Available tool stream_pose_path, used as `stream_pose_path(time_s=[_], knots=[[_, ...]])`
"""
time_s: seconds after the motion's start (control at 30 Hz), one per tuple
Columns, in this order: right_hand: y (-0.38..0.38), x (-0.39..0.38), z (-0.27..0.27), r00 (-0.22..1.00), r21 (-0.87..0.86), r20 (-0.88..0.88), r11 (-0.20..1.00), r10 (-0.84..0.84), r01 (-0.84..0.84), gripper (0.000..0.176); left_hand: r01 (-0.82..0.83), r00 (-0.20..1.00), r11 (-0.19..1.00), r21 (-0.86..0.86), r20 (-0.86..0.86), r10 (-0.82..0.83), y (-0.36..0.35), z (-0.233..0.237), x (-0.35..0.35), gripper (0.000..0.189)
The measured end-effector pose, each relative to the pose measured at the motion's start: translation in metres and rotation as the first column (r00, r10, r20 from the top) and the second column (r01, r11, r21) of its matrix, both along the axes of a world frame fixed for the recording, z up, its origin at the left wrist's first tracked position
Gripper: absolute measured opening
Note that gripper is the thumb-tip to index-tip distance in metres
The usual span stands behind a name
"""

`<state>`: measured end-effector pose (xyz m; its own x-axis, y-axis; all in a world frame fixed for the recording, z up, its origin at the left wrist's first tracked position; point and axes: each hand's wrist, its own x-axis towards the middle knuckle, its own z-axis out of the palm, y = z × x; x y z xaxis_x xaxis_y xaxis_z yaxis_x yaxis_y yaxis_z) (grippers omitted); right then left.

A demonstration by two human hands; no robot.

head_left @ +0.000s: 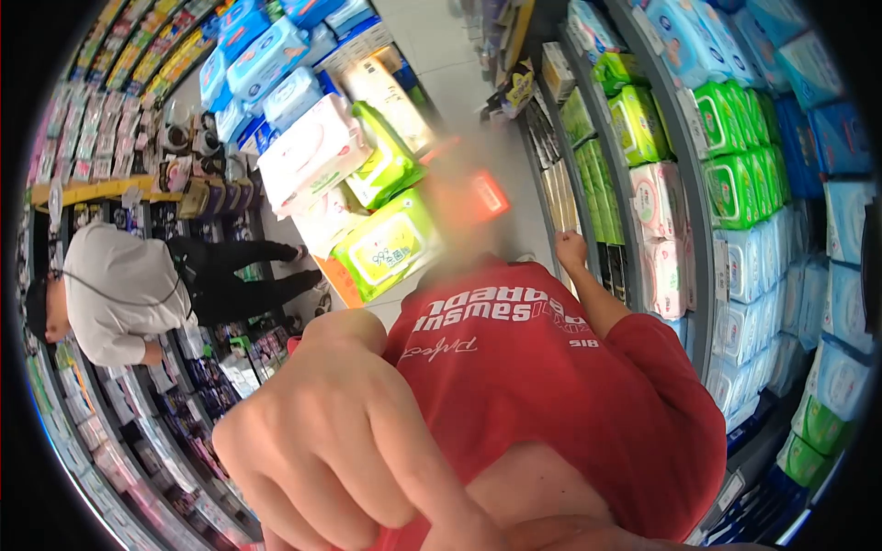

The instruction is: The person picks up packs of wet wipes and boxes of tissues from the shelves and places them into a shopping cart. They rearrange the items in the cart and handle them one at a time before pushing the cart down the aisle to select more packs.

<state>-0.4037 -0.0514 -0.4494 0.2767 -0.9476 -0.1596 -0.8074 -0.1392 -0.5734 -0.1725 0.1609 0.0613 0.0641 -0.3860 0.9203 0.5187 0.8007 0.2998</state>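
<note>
My left hand is large and very near the camera, its fingers curled; the fingertips run to the bottom edge, and anything inside is hidden. My right hand, small in the view, is a closed fist beside the front of the right-hand shelf; whatever it may hold cannot be made out. Between the arms is my red shirt with white lettering. Beyond my left hand are green wipe packs and a white and pink pack on a display stack.
Blue packs top the far end of the stack. A person in a grey shirt bends by the left shelves. Green packs and light-blue packs fill the right shelves. A blurred patch covers the middle, beside an orange-red item.
</note>
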Motion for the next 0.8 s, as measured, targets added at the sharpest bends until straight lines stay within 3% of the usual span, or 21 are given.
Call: stream_pose_path(time_s=[0.03, 0.1, 0.13, 0.2, 0.27, 0.3, 0.33, 0.37, 0.43, 0.53, 0.63, 0.67, 0.7, 0.73, 0.77, 0.8], knots=[[-0.001, 0.006, -0.001, 1.0, 0.002, 0.0, 1.0, 0.022, -0.022, 0.027, -0.022, 1.0, 1.0, 0.002, 0.0, 0.022, -0.003, 0.0, 0.013, 0.057], [0.003, 0.018, -0.004, 0.999, 0.033, 0.024, 0.999, 0.024, -0.025, 0.03, 0.152, 0.946, 0.988, 0.007, 0.29, -0.148, 0.001, 0.001, 0.051, 0.043], [0.003, 0.025, -0.006, 0.998, 0.042, 0.024, 0.998, 0.051, -0.052, 0.03, 0.01, 0.943, 0.997, 0.072, 0.33, -0.034, 0.019, -0.005, 0.067, 0.049], [0.005, 0.037, -0.016, 0.994, 0.057, 0.073, 0.995, 0.078, -0.082, 0.03, -0.315, 0.932, 0.944, 0.098, 0.22, 0.288, 0.049, -0.034, 0.093, 0.053], [0.01, 0.05, -0.015, 0.991, 0.057, 0.061, 0.99, 0.122, -0.125, 0.029, -0.544, 0.822, 0.787, 0.289, -0.001, 0.569, 0.091, -0.071, 0.116, 0.059], [0.012, 0.056, -0.015, 0.99, 0.077, 0.054, 0.988, 0.13, -0.134, 0.029, -0.669, 0.692, 0.636, 0.385, 0.009, 0.722, 0.111, -0.088, 0.131, 0.059], [0.015, 0.06, -0.014, 0.989, 0.099, 0.044, 0.985, 0.138, -0.141, 0.029, -0.68, 0.6, 0.537, 0.5, -0.042, 0.799, 0.124, -0.102, 0.143, 0.054], [0.019, 0.064, -0.012, 0.987, 0.114, 0.039, 0.981, 0.155, -0.158, 0.03, -0.715, 0.473, 0.362, 0.598, 0.032, 0.88, 0.14, -0.12, 0.16, 0.048], [0.027, 0.071, -0.022, 0.984, 0.1, 0.008, 0.979, 0.177, -0.177, 0.031, -0.563, 0.215, 0.06, 0.824, 0.076, 0.974, 0.167, -0.17, 0.19, 0.045], [0.039, 0.082, -0.038, 0.973, 0.099, 0.0, 0.968, 0.23, -0.229, 0.032, -0.106, 0.049, -0.057, 0.993, 0.062, 0.997, 0.203, -0.26, 0.227, 0.035], [0.054, 0.096, -0.03, 0.982, 0.323, 0.053, 0.928, 0.179, -0.187, 0.034, 0.107, 0.19, -0.159, 0.981, 0.137, 0.972, 0.243, -0.38, 0.251, 0.026], [0.059, 0.102, -0.031, 0.986, 0.334, 0.042, 0.927, 0.163, -0.168, 0.034, 0.184, 0.226, -0.269, 0.945, 0.226, 0.948, 0.245, -0.409, 0.251, 0.025], [0.064, 0.108, -0.03, 0.983, 0.332, 0.035, 0.926, 0.18, -0.182, 0.034, 0.172, 0.311, -0.417, 0.892, 0.353, 0.882, 0.245, -0.432, 0.243, 0.02], [0.073, 0.112, -0.025, 0.98, 0.33, 0.029, 0.924, 0.195, -0.194, 0.034, 0.156, 0.482, -0.564, 0.811, 0.435, 0.76, 0.259, -0.464, 0.246, 0.019], [0.082, 0.121, -0.007, 0.984, 0.342, 0.02, 0.924, 0.176, -0.172, 0.034, 0.055, 0.598, -0.728, 0.684, 0.561, 0.573, 0.261, -0.485, 0.247, 0.021], [0.091, 0.126, 0.0, 0.988, 0.348, 0.013, 0.926, 0.153, -0.148, 0.034, 0.001, 0.594, -0.748, 0.664, 0.601, 0.534, 0.258, -0.494, 0.232, 0.019]])
